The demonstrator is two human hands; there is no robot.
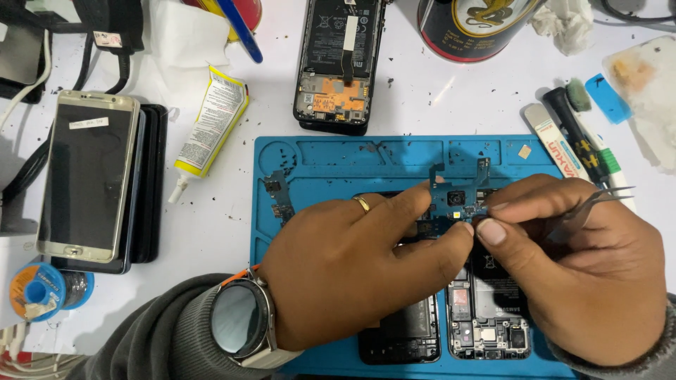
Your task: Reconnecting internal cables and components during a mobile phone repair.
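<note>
My left hand (359, 264), with a ring and a wristwatch, pinches a small blue circuit board (458, 197) from the left. My right hand (584, 271) pinches the same board from the right and also keeps metal tweezers (588, 207) tucked between its fingers. Both hands hover over two opened phones (486, 317) lying on a blue repair mat (338, 162). The phones are partly hidden under my hands.
A stack of phones (91, 176) lies at left beside a glue tube (211, 123). Another opened phone (338, 63) and a dark can (472, 28) sit at the back. Screwdriver and pry tools (574, 141) lie at right. A solder spool (42, 288) is at the lower left.
</note>
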